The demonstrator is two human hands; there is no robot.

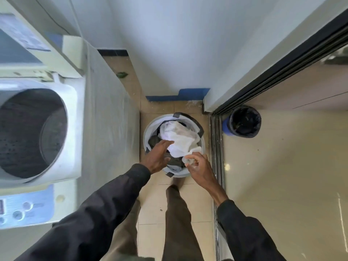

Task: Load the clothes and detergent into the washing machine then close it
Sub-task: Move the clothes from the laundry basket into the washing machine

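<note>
A round laundry basket stands on the floor ahead of my feet, holding a white cloth on top of dark clothes. My left hand reaches over the basket's near left side with fingers extended, its fingertips at the white cloth's edge. At the near right rim, my right hand pinches a corner of the white cloth between thumb and fingers. The top-loading washing machine is on the left with its lid raised and the drum open; the drum looks dark and blurred.
The machine's control panel sits at its near edge. A dark bin with a black liner stands right of the basket, beyond a sliding door track. White walls close the narrow tiled floor ahead. My legs stand just behind the basket.
</note>
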